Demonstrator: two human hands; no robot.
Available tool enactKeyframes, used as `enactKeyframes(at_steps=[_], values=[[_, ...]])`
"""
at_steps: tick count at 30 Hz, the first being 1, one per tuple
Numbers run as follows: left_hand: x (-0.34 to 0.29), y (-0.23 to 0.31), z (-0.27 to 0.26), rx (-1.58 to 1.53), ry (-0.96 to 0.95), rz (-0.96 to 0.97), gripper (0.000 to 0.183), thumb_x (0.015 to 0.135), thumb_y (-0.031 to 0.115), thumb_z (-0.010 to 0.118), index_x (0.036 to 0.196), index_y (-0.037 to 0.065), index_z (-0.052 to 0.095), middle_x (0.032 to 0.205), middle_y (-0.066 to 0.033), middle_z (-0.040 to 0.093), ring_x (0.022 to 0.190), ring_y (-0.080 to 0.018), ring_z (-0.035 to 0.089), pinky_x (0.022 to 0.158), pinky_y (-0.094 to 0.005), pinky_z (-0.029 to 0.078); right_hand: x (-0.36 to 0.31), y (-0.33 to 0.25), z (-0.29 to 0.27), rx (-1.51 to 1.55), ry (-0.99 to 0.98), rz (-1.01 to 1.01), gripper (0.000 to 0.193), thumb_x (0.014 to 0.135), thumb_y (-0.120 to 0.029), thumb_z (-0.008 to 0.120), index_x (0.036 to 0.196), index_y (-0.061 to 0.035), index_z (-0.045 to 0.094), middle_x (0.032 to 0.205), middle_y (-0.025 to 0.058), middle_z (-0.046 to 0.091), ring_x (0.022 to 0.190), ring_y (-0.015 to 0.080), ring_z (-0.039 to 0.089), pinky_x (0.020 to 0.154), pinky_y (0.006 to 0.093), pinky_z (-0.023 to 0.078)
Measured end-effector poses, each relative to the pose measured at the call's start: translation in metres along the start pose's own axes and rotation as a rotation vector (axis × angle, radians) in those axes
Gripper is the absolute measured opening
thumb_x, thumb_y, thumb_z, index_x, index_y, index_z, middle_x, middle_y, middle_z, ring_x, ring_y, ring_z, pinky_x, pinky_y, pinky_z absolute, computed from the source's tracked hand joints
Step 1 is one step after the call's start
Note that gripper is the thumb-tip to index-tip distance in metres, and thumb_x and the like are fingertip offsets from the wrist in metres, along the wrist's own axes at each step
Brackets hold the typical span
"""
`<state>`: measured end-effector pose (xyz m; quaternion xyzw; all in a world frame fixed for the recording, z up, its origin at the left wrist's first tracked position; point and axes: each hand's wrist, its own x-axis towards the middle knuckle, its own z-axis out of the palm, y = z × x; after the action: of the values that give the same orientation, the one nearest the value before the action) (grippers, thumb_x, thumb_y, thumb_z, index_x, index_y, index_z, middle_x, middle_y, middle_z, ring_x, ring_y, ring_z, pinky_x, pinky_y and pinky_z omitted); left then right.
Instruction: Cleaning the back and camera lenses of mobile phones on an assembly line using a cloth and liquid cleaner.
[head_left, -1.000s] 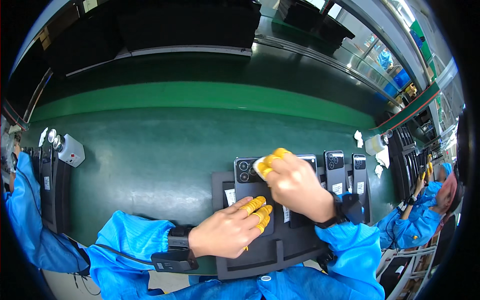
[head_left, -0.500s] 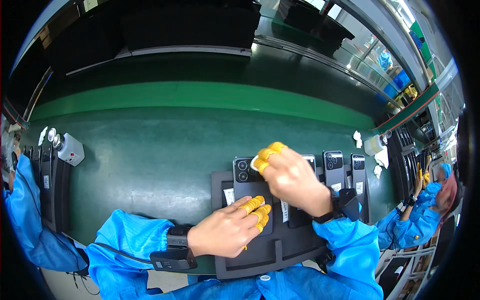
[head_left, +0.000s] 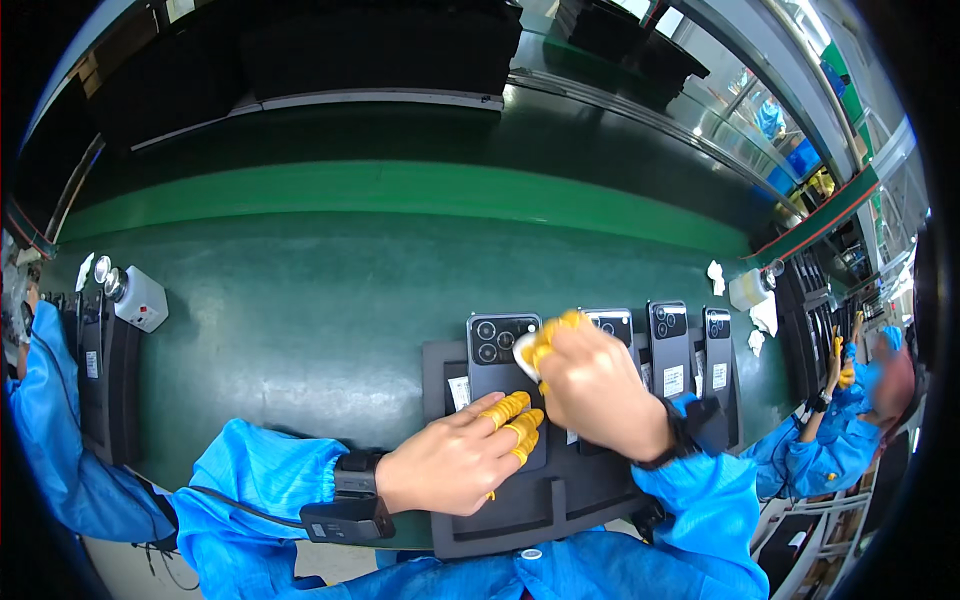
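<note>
A dark smartphone (head_left: 497, 372) lies back side up in the leftmost slot of a black tray (head_left: 500, 515) on the green conveyor belt (head_left: 300, 300), its camera cluster at the far end. The left hand (head_left: 455, 462) lies flat on the near half of this phone, yellow finger cots on its fingertips (head_left: 515, 418), pressing down on the back rather than closing around it; the fingers are stretched out and close together. The right hand (head_left: 600, 388) is curled into a loose fist over the phone's far right corner, and its yellow-cotted fingertips pinch a small white wipe (head_left: 527, 349) against the phone beside the camera lenses. Both forearms wear blue sleeves, and a black wrist strap (head_left: 352, 473) with a cord sits on the left wrist, with a dark band on the right. Three more dark smartphones (head_left: 668, 345) lie in the slots to the right on the same tray, each with a white label on its back. Farther right on the belt stands a small white container (head_left: 745, 288) with crumpled white wipes (head_left: 763, 315) beside it. At the left edge a grey-white boxy device (head_left: 135, 296) rests on the belt, and another person's blue sleeve (head_left: 50, 440) shows there. At the far right a second co-worker (head_left: 850, 420) in blue works at another black tray.
</note>
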<state>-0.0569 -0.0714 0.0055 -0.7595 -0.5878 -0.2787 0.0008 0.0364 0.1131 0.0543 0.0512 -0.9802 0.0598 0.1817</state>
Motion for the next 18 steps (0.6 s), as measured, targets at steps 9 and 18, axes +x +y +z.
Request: enactKeyframes(at_steps=[9,18], values=[[-0.001,-0.003,0.002,-0.092,-0.101,0.020,0.040,0.069,0.018,0.069,0.104,-0.002,0.068,0.105,-0.0133,0.064,0.113,-0.0344,0.061,0.111,-0.0490,0.042,-0.008,-0.003,0.009,0.107,0.047,-0.084,0.022,0.065,-0.004,0.067,0.086,0.0018,0.070,0.095,0.0123,0.063,0.084,0.0301,0.061,0.074,0.0372,0.054],[0.002,-0.002,0.002,0.041,0.041,0.035,0.041,0.066,0.017,0.070,0.104,0.004,0.072,0.105,-0.0089,0.068,0.105,-0.0280,0.066,0.111,-0.0459,0.044,-0.014,0.015,-0.011,0.128,0.077,-0.085,0.035,0.062,-0.003,0.069,0.097,0.0007,0.074,0.096,0.0104,0.067,0.087,0.0286,0.064,0.076,0.0373,0.056]])
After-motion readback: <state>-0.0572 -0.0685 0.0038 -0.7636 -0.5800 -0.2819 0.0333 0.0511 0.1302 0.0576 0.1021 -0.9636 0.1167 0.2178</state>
